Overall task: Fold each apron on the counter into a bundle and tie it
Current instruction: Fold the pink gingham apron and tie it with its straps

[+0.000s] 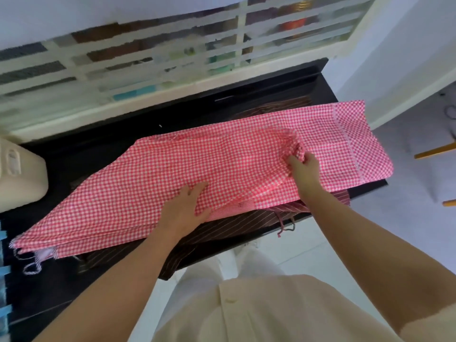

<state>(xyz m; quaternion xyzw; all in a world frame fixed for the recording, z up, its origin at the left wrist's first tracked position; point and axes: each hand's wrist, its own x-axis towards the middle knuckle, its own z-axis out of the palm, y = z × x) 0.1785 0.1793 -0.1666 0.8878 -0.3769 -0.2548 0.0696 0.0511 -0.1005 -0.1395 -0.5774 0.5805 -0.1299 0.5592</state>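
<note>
A cream shirt is filling the bottom of the view, and two bare arms are reaching out from it over the black counter. The left hand is lying flat with straight fingers, pressing on the pink checked apron near its front edge. The right hand, apart from it, is pinching a bunched ridge of the same cloth between curled fingers and thumb.

The apron is lying lengthwise across the counter as a long doubled strip, reaching the counter's right end. This is looking like the folding step, with tying not yet begun. The next move is probably calling for the right hand to carry its gathered cloth over while the flat hand is pinning the crease.

The strings are dangling off the far left end, away from both hands. A brown striped apron is lying directly underneath and is at risk of dragging along. A cream container is standing at the left, and a barred window is running behind.
</note>
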